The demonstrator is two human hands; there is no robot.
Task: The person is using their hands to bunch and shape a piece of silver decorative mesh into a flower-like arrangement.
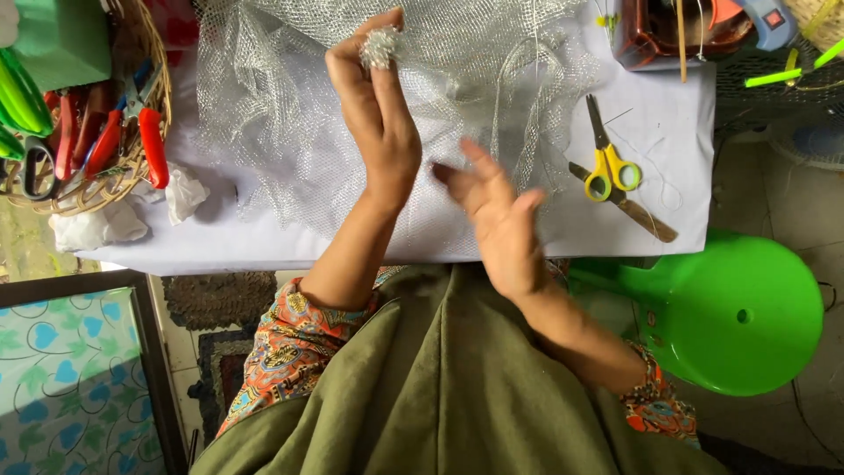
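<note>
At top centre of the frame, the left hand (374, 114) pinches a gathered silver mesh bunch (380, 47) above the desk (220, 242); the right hand (501, 220) hovers open and empty. A firm pinch should keep the gathers tight.

We see no screens and no signs. At 10 o'clock, in the far corner, a plain green boxy pack (60, 37) sits partly cut off by the frame edge: flat sides, soft corners, no label showing from here. At 1 o'clock a dark red-brown see-through container (646, 35) stands at the top edge, squarish and glossy, with sticks poking out of it; we can't tell if it carries a label. Just beside it, further toward 1 o'clock, a blue tool body (763, 25) bears a small red rectangular patch (774, 18), label or switch, too small to tell. We spot no other packaging.
</note>
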